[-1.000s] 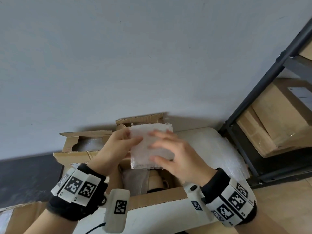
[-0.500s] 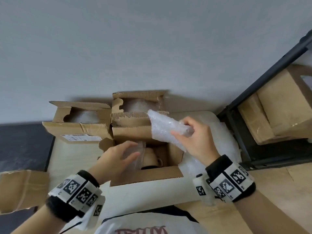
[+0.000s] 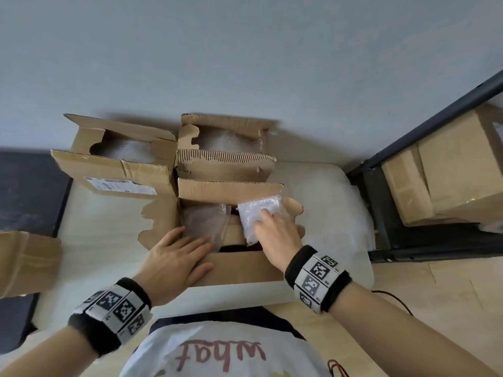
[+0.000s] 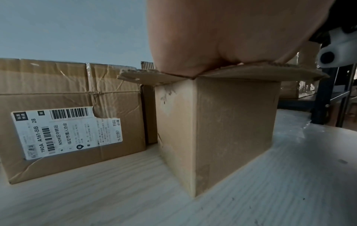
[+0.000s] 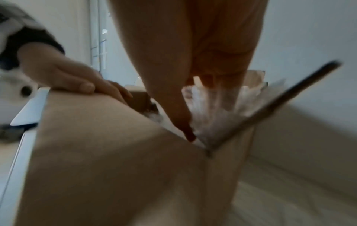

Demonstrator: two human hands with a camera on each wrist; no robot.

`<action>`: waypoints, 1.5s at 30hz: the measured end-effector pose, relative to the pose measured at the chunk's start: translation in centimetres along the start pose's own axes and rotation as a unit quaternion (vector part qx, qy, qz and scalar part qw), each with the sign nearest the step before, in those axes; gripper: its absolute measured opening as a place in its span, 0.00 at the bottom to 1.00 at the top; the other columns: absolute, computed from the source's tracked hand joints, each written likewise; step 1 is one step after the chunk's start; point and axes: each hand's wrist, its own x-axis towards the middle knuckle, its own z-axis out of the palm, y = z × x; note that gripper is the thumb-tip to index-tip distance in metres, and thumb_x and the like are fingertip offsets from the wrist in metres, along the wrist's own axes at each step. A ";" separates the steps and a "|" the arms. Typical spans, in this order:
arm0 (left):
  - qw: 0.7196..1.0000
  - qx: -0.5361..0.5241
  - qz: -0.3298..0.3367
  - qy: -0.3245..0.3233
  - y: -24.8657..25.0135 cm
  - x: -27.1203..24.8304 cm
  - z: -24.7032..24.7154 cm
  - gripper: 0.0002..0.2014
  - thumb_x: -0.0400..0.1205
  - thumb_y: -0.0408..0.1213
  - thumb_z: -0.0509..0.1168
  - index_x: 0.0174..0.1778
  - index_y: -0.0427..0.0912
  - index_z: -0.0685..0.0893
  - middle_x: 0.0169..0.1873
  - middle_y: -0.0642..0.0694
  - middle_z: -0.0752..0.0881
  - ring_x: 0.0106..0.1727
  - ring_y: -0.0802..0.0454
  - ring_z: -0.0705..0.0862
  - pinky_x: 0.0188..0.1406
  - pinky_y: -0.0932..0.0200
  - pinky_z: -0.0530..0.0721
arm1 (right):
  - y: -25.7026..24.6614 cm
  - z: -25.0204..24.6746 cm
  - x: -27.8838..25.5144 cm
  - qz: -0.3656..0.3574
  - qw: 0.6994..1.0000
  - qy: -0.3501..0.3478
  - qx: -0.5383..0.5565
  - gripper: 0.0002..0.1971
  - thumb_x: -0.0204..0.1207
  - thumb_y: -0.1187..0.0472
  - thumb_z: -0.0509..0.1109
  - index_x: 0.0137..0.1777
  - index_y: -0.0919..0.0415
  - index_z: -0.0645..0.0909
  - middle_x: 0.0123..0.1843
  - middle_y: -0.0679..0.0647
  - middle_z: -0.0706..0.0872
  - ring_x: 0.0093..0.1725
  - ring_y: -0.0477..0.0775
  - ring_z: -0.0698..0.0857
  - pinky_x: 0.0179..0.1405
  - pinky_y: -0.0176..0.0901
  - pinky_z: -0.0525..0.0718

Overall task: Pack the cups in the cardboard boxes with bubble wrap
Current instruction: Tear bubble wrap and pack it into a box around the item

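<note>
Three open cardboard boxes (image 3: 234, 268) stand on the table (image 3: 103, 221), and a fourth box (image 3: 24, 262) sits at its left edge. Two hands (image 3: 174, 259) are in view. One folded piece of bubble wrap (image 3: 258, 216) is held.

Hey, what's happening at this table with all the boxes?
A person is packing the nearest open cardboard box. Their right hand pushes a folded wad of bubble wrap down into its right side, while the left hand lies flat on the box's near left corner, steadying it. Something tan, partly wrapped in clear plastic, already sits inside. Two more open boxes behind hold bubble wrap too.
</note>
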 end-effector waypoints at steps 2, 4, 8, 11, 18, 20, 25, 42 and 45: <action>1.000 0.003 -0.007 0.005 0.1 0.0 0.1 0.27 0.85 0.55 0.44 0.61 0.48 0.85 0.56 0.52 0.88 0.57 0.53 0.86 0.71 0.49 0.66 | -0.5 0.1 1.3 0.053 0.994 -0.045 0.090 0.10 0.77 0.72 0.61 0.52 0.64 0.81 0.54 0.59 0.81 0.54 0.60 0.81 0.47 0.47 0.73; 1.000 0.003 -0.009 0.010 0.2 -0.1 0.3 0.28 0.85 0.55 0.43 0.59 0.48 0.86 0.54 0.53 0.89 0.55 0.53 0.87 0.71 0.49 0.65 | -1.1 0.6 2.7 0.090 0.977 -0.110 0.157 0.10 0.79 0.70 0.59 0.55 0.67 0.80 0.55 0.61 0.83 0.55 0.62 0.82 0.47 0.47 0.75; 1.000 0.006 -0.006 0.026 0.3 -0.2 0.5 0.28 0.85 0.56 0.43 0.59 0.47 0.85 0.48 0.52 0.90 0.51 0.53 0.88 0.70 0.49 0.65 | -1.5 0.7 4.7 0.148 0.920 -0.253 0.260 0.15 0.82 0.69 0.56 0.65 0.73 0.75 0.60 0.65 0.81 0.54 0.63 0.81 0.48 0.46 0.77; 0.999 0.009 -0.003 0.040 0.1 -0.2 0.6 0.29 0.85 0.56 0.43 0.58 0.45 0.86 0.44 0.51 0.90 0.48 0.52 0.88 0.69 0.50 0.66 | -1.1 0.2 5.3 0.154 0.898 -0.278 0.304 0.18 0.83 0.68 0.54 0.72 0.72 0.69 0.66 0.68 0.78 0.66 0.64 0.77 0.60 0.48 0.77; 0.999 0.023 0.013 0.042 0.0 0.1 0.8 0.23 0.85 0.55 0.45 0.54 0.53 0.86 0.47 0.53 0.89 0.50 0.51 0.87 0.71 0.49 0.64 | 0.2 0.9 3.4 0.149 0.901 -0.244 0.326 0.15 0.80 0.68 0.55 0.31 0.61 0.69 0.31 0.54 0.72 0.30 0.50 0.71 0.27 0.38 0.68; 0.999 0.026 0.012 0.044 0.1 0.1 0.8 0.24 0.85 0.55 0.45 0.51 0.52 0.87 0.45 0.53 0.89 0.49 0.51 0.88 0.70 0.50 0.64 | 0.0 1.1 3.2 0.136 0.897 -0.255 0.333 0.17 0.80 0.70 0.54 0.29 0.61 0.67 0.31 0.55 0.71 0.30 0.50 0.70 0.28 0.38 0.67; 0.999 0.006 0.008 0.045 0.3 0.1 0.3 0.31 0.85 0.58 0.39 0.46 0.50 0.87 0.43 0.55 0.90 0.49 0.51 0.88 0.67 0.52 0.64 | -1.1 0.3 3.6 0.102 0.902 -0.310 0.282 0.15 0.82 0.72 0.52 0.34 0.68 0.71 0.36 0.59 0.74 0.33 0.54 0.73 0.30 0.36 0.72; 1.000 -0.002 0.001 0.017 0.3 0.5 -0.4 0.29 0.84 0.59 0.43 0.46 0.49 0.88 0.38 0.55 0.89 0.43 0.52 0.88 0.64 0.54 0.65 | 14.0 8.5 -1.7 0.354 0.863 0.067 0.355 0.18 0.81 0.64 0.65 0.70 0.63 0.75 0.71 0.61 0.78 0.67 0.62 0.77 0.65 0.51 0.76; 1.000 -0.002 -0.007 -0.003 0.2 0.6 -0.7 0.30 0.84 0.60 0.41 0.47 0.50 0.87 0.38 0.54 0.90 0.44 0.51 0.88 0.61 0.55 0.66 | 14.6 11.5 -0.9 0.403 0.858 -0.024 0.319 0.33 0.80 0.56 0.68 0.81 0.61 0.59 0.83 0.61 0.58 0.79 0.63 0.63 0.74 0.59 0.66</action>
